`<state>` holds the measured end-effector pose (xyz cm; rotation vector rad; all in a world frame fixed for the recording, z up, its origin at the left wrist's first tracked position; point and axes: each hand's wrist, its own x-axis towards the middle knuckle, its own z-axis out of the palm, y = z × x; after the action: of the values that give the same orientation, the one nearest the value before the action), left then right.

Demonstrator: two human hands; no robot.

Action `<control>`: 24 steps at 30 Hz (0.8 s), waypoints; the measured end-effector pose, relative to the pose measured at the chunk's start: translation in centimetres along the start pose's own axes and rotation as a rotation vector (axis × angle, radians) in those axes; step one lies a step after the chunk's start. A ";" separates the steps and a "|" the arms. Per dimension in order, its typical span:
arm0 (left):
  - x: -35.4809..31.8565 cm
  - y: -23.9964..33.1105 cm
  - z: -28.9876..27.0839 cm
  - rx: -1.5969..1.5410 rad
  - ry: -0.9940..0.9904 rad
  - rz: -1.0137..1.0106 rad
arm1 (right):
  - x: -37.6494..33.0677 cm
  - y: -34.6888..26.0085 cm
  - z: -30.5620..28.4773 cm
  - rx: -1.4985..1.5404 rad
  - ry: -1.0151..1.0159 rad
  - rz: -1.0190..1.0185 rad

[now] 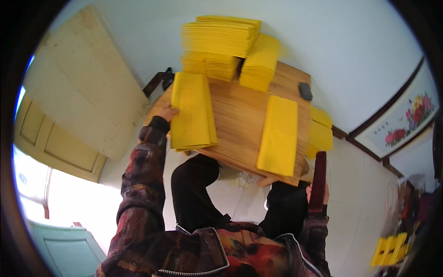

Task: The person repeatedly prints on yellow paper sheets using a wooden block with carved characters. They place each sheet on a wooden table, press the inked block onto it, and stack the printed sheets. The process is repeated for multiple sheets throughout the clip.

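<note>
My left hand (167,112) grips the left edge of a long stack of folded yellow paper (191,111), its fingers partly hidden by the sheets. This stack lies at the table's left side, its near end fanning slightly and reaching to the front edge. Down at the right, beside my knee, my right hand (326,194) is closed round a flat dark red stick (318,177) that points upward. Left of that stick, on the table's right part, rests another narrow yellow paper stack (279,136), apart from both hands.
Tall piles of yellow paper (219,39) stand at the back of the wooden table (237,120), against the wall. A small dark block (305,91) lies near the right edge. More yellow stacks (320,131) sit beyond that edge, lower down. A framed flower picture (401,115) leans at right.
</note>
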<state>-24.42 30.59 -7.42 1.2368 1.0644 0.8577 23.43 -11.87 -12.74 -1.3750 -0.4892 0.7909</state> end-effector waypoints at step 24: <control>-18.7 -3.2 25.4 0.585 -0.385 0.805 | 12.4 -9.9 20.9 -1.385 -0.075 -0.410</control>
<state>-6.04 4.75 -7.42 2.3021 0.4838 0.8560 18.47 11.30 -1.43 -2.3579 -1.4824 0.0568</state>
